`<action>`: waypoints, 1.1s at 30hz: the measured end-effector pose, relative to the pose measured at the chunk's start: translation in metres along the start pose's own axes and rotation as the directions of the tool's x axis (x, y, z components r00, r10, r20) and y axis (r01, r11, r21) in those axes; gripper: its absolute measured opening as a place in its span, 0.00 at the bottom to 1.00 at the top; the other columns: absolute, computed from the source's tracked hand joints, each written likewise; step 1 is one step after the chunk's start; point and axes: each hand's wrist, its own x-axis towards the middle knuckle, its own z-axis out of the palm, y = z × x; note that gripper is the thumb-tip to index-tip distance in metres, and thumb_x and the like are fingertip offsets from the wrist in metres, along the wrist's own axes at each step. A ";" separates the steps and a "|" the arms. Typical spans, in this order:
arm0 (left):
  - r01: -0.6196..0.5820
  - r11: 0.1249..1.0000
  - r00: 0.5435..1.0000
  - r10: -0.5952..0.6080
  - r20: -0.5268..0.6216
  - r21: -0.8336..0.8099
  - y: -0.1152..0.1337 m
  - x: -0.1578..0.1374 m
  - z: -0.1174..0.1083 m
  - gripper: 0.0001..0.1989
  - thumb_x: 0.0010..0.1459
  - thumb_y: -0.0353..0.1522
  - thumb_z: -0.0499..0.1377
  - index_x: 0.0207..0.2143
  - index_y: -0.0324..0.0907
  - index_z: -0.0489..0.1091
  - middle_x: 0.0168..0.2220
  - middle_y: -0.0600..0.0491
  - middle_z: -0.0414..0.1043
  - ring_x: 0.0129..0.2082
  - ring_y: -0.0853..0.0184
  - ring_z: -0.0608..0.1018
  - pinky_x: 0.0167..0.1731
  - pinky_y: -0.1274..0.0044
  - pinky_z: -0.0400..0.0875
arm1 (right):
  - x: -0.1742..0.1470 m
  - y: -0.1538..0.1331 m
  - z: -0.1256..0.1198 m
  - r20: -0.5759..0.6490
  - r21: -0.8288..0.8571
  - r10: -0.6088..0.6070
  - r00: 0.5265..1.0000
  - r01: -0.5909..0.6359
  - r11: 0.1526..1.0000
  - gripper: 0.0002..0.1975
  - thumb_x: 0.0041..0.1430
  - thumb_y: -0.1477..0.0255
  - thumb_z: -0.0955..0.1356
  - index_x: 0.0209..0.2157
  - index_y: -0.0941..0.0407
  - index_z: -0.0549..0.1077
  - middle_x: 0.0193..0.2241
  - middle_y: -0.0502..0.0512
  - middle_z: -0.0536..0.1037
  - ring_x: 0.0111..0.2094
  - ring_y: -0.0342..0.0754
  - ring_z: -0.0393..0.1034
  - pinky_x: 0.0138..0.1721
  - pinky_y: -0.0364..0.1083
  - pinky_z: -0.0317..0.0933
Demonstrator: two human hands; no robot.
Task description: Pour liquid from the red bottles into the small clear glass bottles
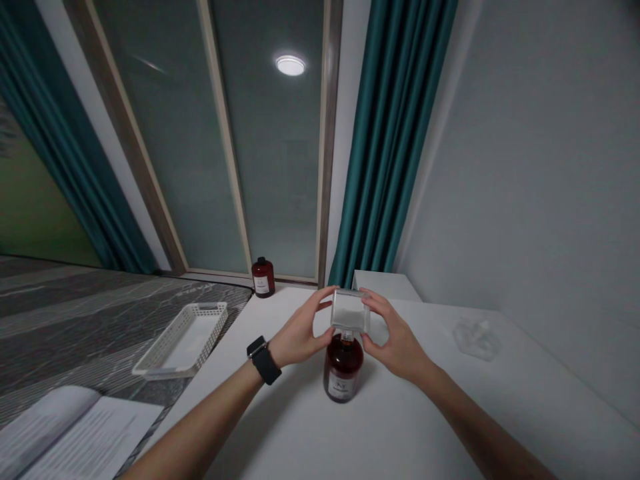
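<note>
A clear, square-sided glass bottle (350,312) is held upside down, its narrow neck pointing downward. My left hand (305,327) grips its left side between thumb and fingers, and a dark smartwatch (263,360) is on that wrist. On the opposite side, the thumb and fingers of my right hand (393,337) close on the same bottle. Directly below stands a round-shouldered amber bottle (344,363) with a white label, upright on the white table (300,433). The glass neck meets the amber bottle's mouth; whether it goes inside, I cannot tell.
Another amber bottle (263,278) with a black cap stands at the table's far left corner. Crumpled clear plastic (477,339) lies to the right. On the dark striped surface at left are a white plastic basket (150,368) and an open book (95,433). Teal curtains (390,147) hang behind.
</note>
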 end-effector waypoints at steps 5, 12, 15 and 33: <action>-0.003 1.000 1.000 0.003 -0.001 -0.002 0.001 0.000 0.000 0.36 0.56 0.23 0.59 0.64 0.47 0.49 0.63 0.45 0.56 0.63 0.55 0.64 0.62 0.57 0.64 | 0.000 0.000 -0.001 -0.006 0.002 -0.011 1.000 0.011 1.000 0.35 0.53 0.82 0.66 0.60 0.48 0.57 0.63 0.60 0.62 0.64 0.56 0.57 0.62 0.62 0.57; -0.018 1.000 1.000 0.018 -0.003 -0.001 0.002 0.000 -0.001 0.36 0.56 0.23 0.59 0.64 0.47 0.49 0.63 0.45 0.56 0.62 0.56 0.64 0.62 0.56 0.64 | 0.001 0.000 0.000 -0.005 0.002 -0.016 1.000 0.016 1.000 0.35 0.53 0.82 0.66 0.60 0.48 0.56 0.63 0.60 0.61 0.64 0.55 0.57 0.62 0.62 0.57; -0.021 1.000 1.000 0.021 -0.005 -0.002 0.002 0.000 -0.001 0.36 0.56 0.23 0.58 0.64 0.47 0.49 0.63 0.45 0.56 0.63 0.55 0.63 0.61 0.55 0.64 | 0.001 0.001 0.001 -0.007 0.004 -0.014 1.000 0.014 1.000 0.35 0.53 0.82 0.66 0.60 0.48 0.57 0.63 0.60 0.62 0.64 0.56 0.57 0.62 0.62 0.57; -0.043 0.998 0.999 0.043 -0.003 0.036 0.005 0.000 -0.001 0.37 0.56 0.23 0.59 0.65 0.47 0.49 0.64 0.43 0.55 0.63 0.53 0.63 0.60 0.54 0.65 | 0.002 -0.002 -0.002 -0.014 -0.011 -0.051 0.999 0.050 0.999 0.33 0.54 0.82 0.66 0.59 0.48 0.57 0.62 0.61 0.62 0.64 0.56 0.57 0.61 0.62 0.58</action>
